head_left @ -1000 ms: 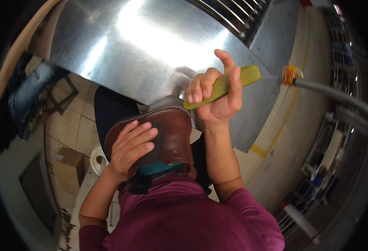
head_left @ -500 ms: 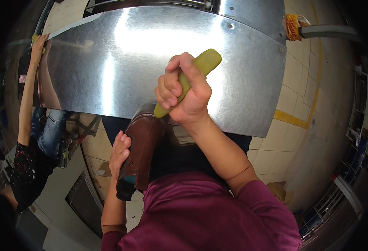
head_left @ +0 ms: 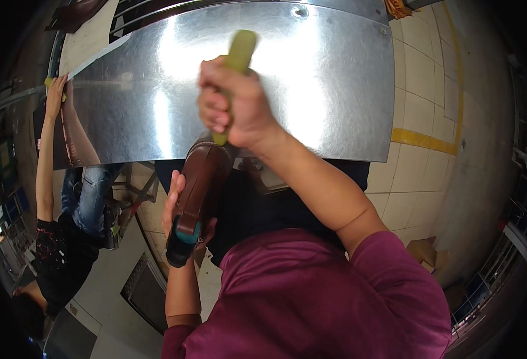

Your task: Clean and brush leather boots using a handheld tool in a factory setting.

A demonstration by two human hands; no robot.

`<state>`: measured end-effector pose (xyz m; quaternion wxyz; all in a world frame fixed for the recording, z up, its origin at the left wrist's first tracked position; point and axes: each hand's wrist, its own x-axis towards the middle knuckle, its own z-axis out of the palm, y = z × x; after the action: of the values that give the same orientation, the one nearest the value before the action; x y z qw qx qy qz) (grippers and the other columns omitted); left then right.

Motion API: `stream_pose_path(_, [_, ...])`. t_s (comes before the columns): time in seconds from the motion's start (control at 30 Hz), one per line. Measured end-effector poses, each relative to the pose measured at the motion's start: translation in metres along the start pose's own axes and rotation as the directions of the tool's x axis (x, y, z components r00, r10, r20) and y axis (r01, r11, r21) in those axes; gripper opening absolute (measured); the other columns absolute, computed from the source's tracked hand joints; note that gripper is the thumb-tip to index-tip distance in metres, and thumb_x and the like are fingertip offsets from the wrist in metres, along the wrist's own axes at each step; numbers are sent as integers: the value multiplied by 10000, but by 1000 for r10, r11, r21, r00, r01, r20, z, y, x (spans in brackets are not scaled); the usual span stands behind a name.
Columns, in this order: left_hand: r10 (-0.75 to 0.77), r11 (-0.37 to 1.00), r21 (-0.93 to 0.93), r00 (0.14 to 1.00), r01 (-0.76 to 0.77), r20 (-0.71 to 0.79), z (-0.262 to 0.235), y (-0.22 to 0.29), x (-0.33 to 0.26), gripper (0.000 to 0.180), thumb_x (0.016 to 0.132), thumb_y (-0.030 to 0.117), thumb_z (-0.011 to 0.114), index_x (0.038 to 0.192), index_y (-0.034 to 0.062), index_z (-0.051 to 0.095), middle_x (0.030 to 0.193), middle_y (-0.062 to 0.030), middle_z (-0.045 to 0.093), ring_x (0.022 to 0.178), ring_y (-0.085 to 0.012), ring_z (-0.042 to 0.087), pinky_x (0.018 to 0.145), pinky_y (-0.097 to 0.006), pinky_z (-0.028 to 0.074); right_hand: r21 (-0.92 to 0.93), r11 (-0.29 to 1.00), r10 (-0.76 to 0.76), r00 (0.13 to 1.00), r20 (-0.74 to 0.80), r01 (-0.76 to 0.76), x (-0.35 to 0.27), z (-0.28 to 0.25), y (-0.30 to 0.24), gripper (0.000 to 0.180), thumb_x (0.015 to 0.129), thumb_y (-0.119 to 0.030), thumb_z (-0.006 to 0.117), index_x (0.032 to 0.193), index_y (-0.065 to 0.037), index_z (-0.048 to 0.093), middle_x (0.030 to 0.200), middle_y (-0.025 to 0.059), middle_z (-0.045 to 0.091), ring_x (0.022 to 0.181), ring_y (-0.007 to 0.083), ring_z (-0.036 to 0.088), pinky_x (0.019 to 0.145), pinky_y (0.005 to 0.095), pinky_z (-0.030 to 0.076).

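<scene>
A brown leather boot (head_left: 203, 179), with a teal and black part showing at its near end, leans between my lap and the front edge of the steel table. My left hand (head_left: 175, 200) holds it, fingers along its left side and a fingertip showing on its right. Wrapped round a long yellow-green bar (head_left: 241, 51), my right hand (head_left: 233, 102) is closed and slightly blurred. The bar's lower end is at the far end of the boot; whether they touch I cannot tell.
Before me is a shiny steel tabletop (head_left: 120, 113). At the left another person's hand (head_left: 55, 99) holds a yellow-green piece by the table's edge. A dark brown leather piece (head_left: 75, 15) lies at the far left. A cardboard box (head_left: 426, 252) stands on the floor at right.
My right hand and the bar have moved left, and the bar now stands more upright. The boot has turned in my left hand, showing more of the teal part. The view has shifted.
</scene>
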<state>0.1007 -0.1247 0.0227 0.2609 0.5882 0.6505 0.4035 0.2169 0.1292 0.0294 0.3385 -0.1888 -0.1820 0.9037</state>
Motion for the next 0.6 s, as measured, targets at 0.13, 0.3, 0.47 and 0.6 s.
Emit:
stream_pose_path(0.13, [-107, 988, -112, 994, 104, -21, 7, -11, -6, 935, 770, 210, 843, 1545, 56, 343, 1549, -218, 463, 1487, -419, 374, 1233, -517, 282, 158, 987, -19, 997, -76, 31, -15, -9, -8, 257, 1003, -283, 616, 850, -87, 550, 545, -24, 413, 402, 94, 374, 382, 267, 323])
stream_pose_path(0.3, [-94, 990, 111, 995, 89, 44, 3, -10, 7, 981, 745, 270, 829, 1573, 56, 347, 1538, -188, 478, 1478, -361, 401, 1224, -476, 310, -11, 989, -151, 987, -59, 150, -13, 5, -6, 198, 985, -223, 633, 883, -71, 558, 560, -10, 399, 421, 96, 372, 394, 284, 337])
stream_pose_path(0.47, [-534, 840, -154, 843, 520, -70, 25, -31, -71, 771, 812, 266, 783, 1486, 35, 488, 1427, -191, 574, 1363, -362, 535, 1135, -416, 441, 45, 984, -160, 959, -233, 175, -1, 23, 43, 94, 1028, -226, 591, 952, -189, 551, 609, -76, 351, 455, 35, 334, 361, 202, 270])
stream_pose_path(0.6, [-226, 968, -189, 898, 164, -376, 31, 57, 45, 807, 768, 201, 844, 1479, 67, 486, 1363, -165, 621, 1258, -332, 613, 1044, -405, 500, -94, 986, -161, 942, -294, 140, 16, -20, 0, 331, 1067, -328, 567, 780, -200, 464, 533, -94, 300, 411, 36, 284, 375, 210, 240])
